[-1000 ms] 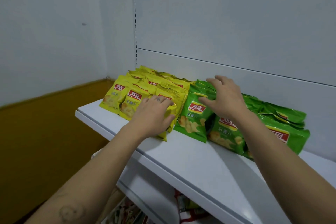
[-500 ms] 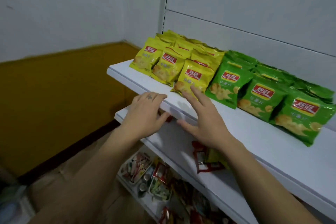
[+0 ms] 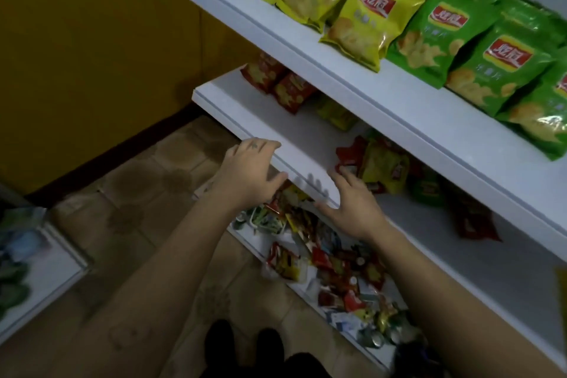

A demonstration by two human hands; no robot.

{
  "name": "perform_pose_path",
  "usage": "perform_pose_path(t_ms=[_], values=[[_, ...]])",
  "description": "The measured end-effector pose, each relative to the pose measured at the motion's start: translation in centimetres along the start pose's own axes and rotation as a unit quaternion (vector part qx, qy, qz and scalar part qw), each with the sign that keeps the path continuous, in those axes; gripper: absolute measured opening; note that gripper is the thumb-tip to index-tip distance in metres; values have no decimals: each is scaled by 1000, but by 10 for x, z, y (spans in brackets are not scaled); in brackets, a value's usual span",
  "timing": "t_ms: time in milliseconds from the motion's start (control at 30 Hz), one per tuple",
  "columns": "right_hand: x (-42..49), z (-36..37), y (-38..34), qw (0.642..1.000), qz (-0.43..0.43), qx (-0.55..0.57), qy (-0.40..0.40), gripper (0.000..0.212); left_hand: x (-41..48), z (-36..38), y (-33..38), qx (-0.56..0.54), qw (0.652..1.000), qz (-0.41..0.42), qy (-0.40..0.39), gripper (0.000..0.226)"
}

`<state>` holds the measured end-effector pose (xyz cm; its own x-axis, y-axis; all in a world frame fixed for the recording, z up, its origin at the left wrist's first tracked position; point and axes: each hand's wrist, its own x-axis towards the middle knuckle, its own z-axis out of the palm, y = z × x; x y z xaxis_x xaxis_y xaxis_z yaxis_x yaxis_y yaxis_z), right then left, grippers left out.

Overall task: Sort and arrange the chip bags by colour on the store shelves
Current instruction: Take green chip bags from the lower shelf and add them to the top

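Yellow chip bags [image 3: 365, 9] stand on the top shelf [image 3: 405, 101], with green chip bags [image 3: 503, 55] touching them on the right. On the middle shelf [image 3: 270, 120] below, red bags [image 3: 276, 80] lie at the back left, and a mixed pile [image 3: 383, 166] of red, yellow and green bags lies further right. The right hand [image 3: 352, 205] rests just beside that pile, fingers straight and empty — the left hand [image 3: 248, 172] rests on the shelf's front edge, fingers relaxed, holding nothing.
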<state>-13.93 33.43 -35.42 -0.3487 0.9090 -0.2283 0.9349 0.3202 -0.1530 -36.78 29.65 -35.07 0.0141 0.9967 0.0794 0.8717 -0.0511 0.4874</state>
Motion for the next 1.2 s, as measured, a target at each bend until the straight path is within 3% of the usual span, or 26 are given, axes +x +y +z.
perform_pose_path(t_ms=[333,600,933,1200], values=[[11,40,103,990,130,51,-12,66,20,92,30,-66,997,7,-49,61],[25,48,214,940,315,131,-5,59,36,154,89,-87,990,37,-105,58],[73,83,272,959,269,41,-84,72,38,197,132,-142,982,16,-123,58],[62,90,273,970,230,45,-66,67,35,204,139,-111,984,-12,-142,58]])
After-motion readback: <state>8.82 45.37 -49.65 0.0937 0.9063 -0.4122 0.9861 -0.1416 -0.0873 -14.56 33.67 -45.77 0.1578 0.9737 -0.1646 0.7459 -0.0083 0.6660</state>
